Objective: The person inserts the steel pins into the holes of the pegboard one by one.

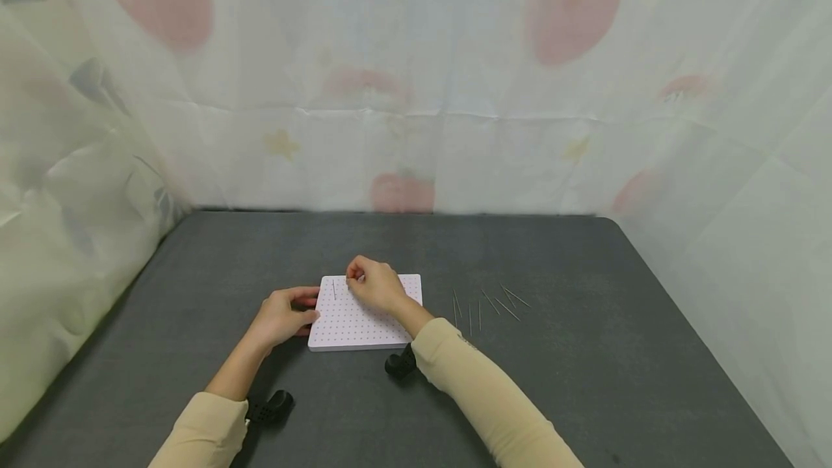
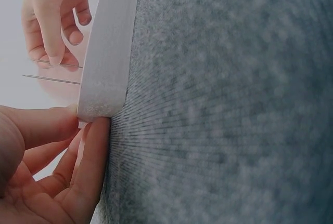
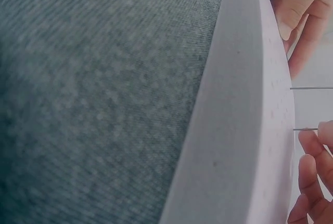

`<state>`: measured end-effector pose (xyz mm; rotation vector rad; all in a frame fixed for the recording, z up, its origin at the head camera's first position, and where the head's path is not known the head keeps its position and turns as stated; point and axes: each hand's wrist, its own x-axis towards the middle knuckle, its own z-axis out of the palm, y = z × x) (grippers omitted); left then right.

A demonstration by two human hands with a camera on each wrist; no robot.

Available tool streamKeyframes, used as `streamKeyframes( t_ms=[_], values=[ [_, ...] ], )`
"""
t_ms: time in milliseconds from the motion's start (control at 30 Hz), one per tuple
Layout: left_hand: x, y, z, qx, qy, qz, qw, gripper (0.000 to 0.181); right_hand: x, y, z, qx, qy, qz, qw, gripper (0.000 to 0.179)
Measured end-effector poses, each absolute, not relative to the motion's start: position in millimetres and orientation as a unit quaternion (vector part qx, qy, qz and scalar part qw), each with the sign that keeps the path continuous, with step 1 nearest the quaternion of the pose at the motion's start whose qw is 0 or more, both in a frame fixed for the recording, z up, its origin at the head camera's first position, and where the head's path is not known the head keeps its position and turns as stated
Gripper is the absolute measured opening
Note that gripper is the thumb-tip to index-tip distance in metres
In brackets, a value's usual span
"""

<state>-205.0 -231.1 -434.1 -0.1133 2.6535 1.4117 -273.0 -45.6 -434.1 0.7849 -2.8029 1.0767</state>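
A white board with rows of small holes (image 1: 364,327) lies flat on the dark table. My left hand (image 1: 279,320) grips its left edge, thumb on the top face and fingers along the side. Over the far left part of the board, my right hand (image 1: 377,286) pinches a thin metal needle (image 2: 73,66) between thumb and index finger. That needle stands upright with its lower end at the board's surface. Just left of it, a second needle (image 1: 334,289) stands upright in the board, held by nothing.
Several loose needles (image 1: 479,315) lie scattered on the table (image 1: 617,352) to the right of the board. A printed curtain (image 1: 403,150) hangs behind the table and along both sides. Black wrist devices (image 1: 271,407) sit under my forearms.
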Motion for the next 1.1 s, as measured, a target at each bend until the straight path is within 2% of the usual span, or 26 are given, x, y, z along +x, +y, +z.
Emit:
streamKeyframes(
  t_ms=[367,1100],
  values=[
    [-204,-233,-433,-0.044,0.88,0.468,0.068,0.049,-270,-40,-425,0.244,-0.907,0.344,-0.007,0.009],
    [-206,-235,-434,-0.049,0.879,0.47,0.065,0.049,-268,13,-395,0.314,-0.866,0.389,0.005,0.016]
  ],
)
